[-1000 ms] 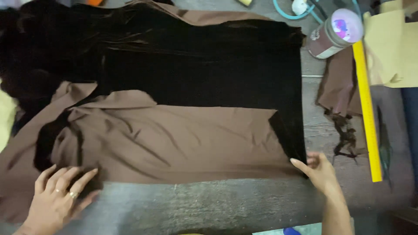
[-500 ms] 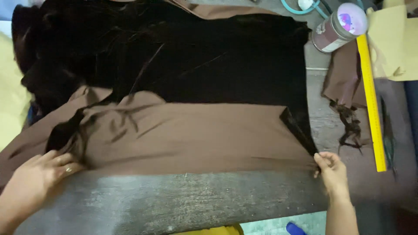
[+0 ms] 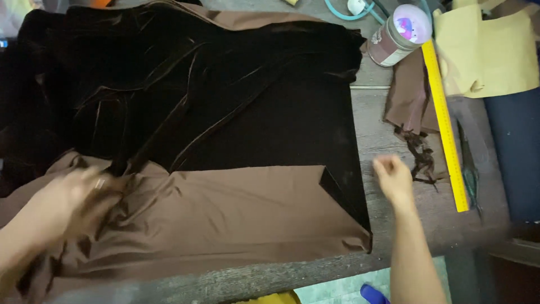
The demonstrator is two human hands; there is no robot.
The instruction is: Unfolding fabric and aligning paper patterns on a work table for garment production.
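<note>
Brown fabric (image 3: 214, 219) is spread along the counter's (image 3: 388, 141) near edge, wrinkles remaining at left. Left hand (image 3: 73, 197) is blurred on it, grip unreadable; right hand (image 3: 394, 175) is loosely curled, holding nothing.

Motion-blurred left hand (image 3: 79, 197), grip unclear

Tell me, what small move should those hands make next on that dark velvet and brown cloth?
Probably smoothing: the left hand lies on the wrinkled brown lining fabric beneath the dark brown velvet cloth, and creases fan out from it. The right hand hovers off the edge.
</note>
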